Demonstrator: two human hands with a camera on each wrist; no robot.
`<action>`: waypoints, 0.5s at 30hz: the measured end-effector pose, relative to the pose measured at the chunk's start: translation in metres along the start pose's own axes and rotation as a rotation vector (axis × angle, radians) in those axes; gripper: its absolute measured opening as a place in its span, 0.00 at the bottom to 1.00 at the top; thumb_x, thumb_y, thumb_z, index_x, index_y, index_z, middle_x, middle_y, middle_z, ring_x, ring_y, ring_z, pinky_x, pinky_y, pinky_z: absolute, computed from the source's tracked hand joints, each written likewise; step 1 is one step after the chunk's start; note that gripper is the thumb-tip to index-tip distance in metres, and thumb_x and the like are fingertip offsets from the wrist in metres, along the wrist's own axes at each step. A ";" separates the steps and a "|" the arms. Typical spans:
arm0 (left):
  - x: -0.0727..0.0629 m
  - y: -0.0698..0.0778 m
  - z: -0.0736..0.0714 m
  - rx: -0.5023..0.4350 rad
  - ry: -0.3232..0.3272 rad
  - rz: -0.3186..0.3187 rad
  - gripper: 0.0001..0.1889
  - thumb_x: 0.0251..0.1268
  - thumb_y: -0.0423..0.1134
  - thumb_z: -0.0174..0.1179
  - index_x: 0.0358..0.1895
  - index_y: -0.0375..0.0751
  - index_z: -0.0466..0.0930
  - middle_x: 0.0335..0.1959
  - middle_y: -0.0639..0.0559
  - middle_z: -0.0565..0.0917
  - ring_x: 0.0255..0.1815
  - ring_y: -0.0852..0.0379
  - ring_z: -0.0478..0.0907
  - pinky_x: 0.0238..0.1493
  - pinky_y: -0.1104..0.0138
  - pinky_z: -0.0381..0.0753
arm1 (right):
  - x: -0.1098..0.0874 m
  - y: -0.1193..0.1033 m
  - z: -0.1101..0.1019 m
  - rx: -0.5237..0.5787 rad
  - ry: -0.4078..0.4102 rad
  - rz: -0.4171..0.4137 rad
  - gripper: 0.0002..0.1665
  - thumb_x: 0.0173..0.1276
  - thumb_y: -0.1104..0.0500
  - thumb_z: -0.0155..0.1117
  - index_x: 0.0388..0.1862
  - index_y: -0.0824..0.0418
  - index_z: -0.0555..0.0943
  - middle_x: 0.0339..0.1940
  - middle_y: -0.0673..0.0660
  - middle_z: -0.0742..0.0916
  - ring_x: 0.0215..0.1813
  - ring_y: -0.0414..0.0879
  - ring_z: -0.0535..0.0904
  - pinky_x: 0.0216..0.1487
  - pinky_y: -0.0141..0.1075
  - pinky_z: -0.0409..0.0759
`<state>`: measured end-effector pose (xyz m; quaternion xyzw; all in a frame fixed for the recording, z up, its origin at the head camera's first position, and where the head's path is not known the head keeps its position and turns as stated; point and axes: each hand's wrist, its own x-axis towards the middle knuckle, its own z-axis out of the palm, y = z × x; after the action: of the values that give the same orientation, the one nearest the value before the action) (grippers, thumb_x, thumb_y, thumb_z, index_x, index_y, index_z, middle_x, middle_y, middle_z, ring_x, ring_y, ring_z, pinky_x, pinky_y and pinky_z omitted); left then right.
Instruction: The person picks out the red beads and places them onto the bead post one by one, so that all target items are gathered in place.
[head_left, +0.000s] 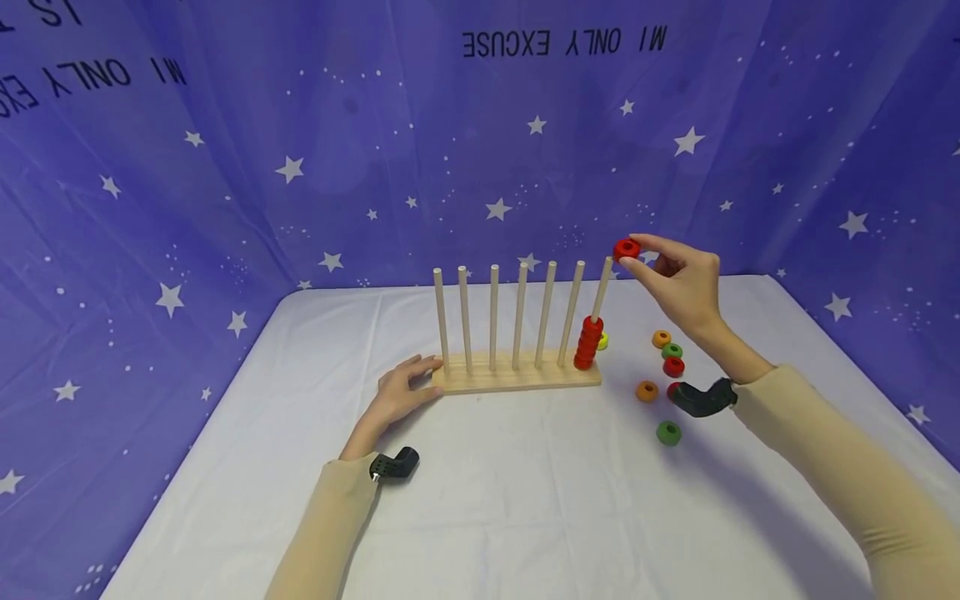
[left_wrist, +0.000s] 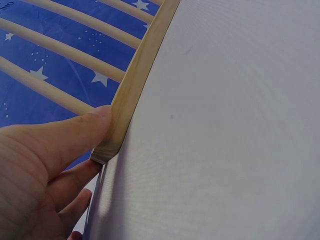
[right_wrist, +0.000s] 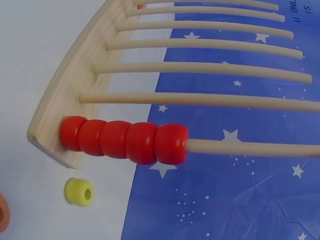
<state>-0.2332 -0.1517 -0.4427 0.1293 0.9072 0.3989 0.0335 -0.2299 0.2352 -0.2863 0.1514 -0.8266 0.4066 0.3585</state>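
A wooden peg rack with a flat base (head_left: pixel 517 381) and several upright pegs stands on the table. My left hand (head_left: pixel 399 392) holds the left end of the base between thumb (left_wrist: pixel 82 131) and fingers. Up by the top of the rightmost peg (head_left: pixel 602 292), my right hand (head_left: pixel 686 287) pinches a red bead (head_left: pixel 622 255) between thumb and fingertips, its hole showing. Several red beads (head_left: pixel 588 343) are stacked at the bottom of that peg, also seen in the right wrist view as a red stack (right_wrist: pixel 116 139). The other pegs carry no beads. My right hand is out of the right wrist view.
Loose beads lie right of the rack: orange (head_left: pixel 647 392), green (head_left: pixel 669 433) and red (head_left: pixel 673 367) ones among them. A yellow bead (right_wrist: pixel 77 192) lies beside the base's right end. White cloth (head_left: pixel 487 500) covers the table; a blue starred curtain (head_left: pixel 420 167) hangs behind.
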 end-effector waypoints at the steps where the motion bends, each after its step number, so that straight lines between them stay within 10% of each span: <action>1: 0.000 0.000 0.000 0.001 -0.001 0.002 0.27 0.56 0.42 0.64 0.61 0.44 0.73 0.68 0.45 0.70 0.74 0.40 0.56 0.69 0.38 0.43 | 0.000 0.000 0.000 0.002 0.001 -0.002 0.19 0.55 0.61 0.71 0.48 0.59 0.84 0.19 0.30 0.75 0.16 0.33 0.62 0.19 0.23 0.61; 15: 0.001 -0.001 0.000 -0.005 0.008 0.000 0.26 0.56 0.42 0.64 0.61 0.44 0.74 0.67 0.45 0.71 0.74 0.41 0.56 0.69 0.39 0.44 | 0.002 -0.020 0.007 0.050 -0.031 0.043 0.18 0.56 0.66 0.69 0.47 0.67 0.83 0.18 0.30 0.74 0.17 0.34 0.61 0.19 0.23 0.61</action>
<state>-0.2339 -0.1519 -0.4438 0.1276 0.9063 0.4016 0.0303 -0.2232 0.2177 -0.2766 0.1487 -0.8246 0.4326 0.3330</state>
